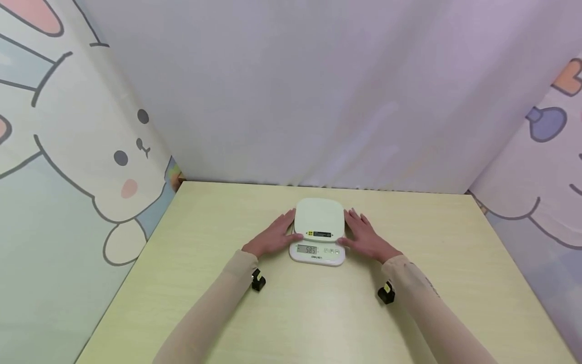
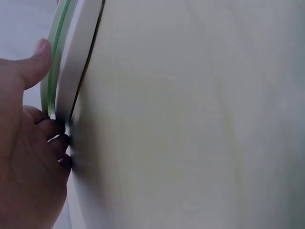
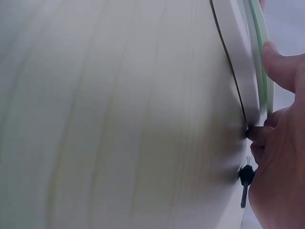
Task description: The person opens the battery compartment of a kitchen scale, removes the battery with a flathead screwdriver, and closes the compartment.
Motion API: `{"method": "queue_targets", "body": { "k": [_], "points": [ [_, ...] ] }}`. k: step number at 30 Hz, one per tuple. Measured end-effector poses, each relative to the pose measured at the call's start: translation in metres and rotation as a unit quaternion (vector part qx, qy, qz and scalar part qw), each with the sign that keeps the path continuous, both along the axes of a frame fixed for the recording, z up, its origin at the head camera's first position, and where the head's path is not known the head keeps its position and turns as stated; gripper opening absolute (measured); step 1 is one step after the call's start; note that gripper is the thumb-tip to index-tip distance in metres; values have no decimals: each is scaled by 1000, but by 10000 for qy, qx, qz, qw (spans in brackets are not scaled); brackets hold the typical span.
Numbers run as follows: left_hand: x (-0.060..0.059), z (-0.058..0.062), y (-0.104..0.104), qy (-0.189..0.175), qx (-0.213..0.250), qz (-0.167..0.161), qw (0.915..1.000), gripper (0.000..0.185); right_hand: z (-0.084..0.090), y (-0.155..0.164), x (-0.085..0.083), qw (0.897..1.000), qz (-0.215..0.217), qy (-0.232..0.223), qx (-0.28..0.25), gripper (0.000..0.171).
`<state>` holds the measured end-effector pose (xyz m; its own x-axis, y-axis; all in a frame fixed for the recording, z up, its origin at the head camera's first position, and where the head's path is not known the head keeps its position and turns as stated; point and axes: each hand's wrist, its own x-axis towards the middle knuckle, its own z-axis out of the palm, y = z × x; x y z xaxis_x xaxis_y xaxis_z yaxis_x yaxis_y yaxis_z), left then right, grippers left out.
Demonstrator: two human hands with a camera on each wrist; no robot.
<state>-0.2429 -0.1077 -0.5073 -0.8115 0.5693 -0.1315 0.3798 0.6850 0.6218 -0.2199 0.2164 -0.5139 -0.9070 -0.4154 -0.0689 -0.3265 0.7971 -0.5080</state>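
A white kitchen scale (image 1: pixel 320 217) lies on the wooden table, its lit display (image 1: pixel 307 249) showing digits that look like 585. Along the scale's left side rests my left hand (image 1: pixel 275 235), fingers extended and thumb at the platform's front corner. My right hand (image 1: pixel 366 237) mirrors it on the right side, with its fingers straight and slightly spread. In the left wrist view the thumb (image 2: pixel 40 62) touches the green-lined platform edge (image 2: pixel 57 47), while the fingertips reach down by the base. The right wrist view gives the same contact, with the thumb (image 3: pixel 279 64) against the platform edge (image 3: pixel 262 57).
The pale wooden table (image 1: pixel 218 217) extends around the scale. A plain light curtain (image 1: pixel 291 101) hangs behind it, and cartoon-printed cloths (image 1: pixel 68 177) flank both sides. Small black devices (image 1: pixel 258 280) sit at both wrists, on beige sleeves (image 1: pixel 213 308).
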Motion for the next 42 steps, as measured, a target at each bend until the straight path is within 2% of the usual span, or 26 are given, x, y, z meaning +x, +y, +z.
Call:
{"method": "queue_targets", "body": {
  "k": [9,16,23,33,38,42],
  "points": [
    [2,1,1,-24,196,15,9998,96,5,-6,3,9998,96,61,-183,93],
    [7,10,4,-181,264,341,9989,99,7,-7,5,9997,96,80,-209,92],
    [13,12,5,-278,453,510,9973,98,2,-9,7,9995,56,-34,-297,92],
    [20,25,5,-88,621,472,9969,98,2,-12,9,9975,-11,-320,-626,99],
    [23,30,6,-22,507,573,9971,100,3,-15,11,9971,-14,-369,-663,102],
    [26,33,7,23,678,654,9955,99,2,-16,12,9974,20,-361,-617,101]
  ]
}}
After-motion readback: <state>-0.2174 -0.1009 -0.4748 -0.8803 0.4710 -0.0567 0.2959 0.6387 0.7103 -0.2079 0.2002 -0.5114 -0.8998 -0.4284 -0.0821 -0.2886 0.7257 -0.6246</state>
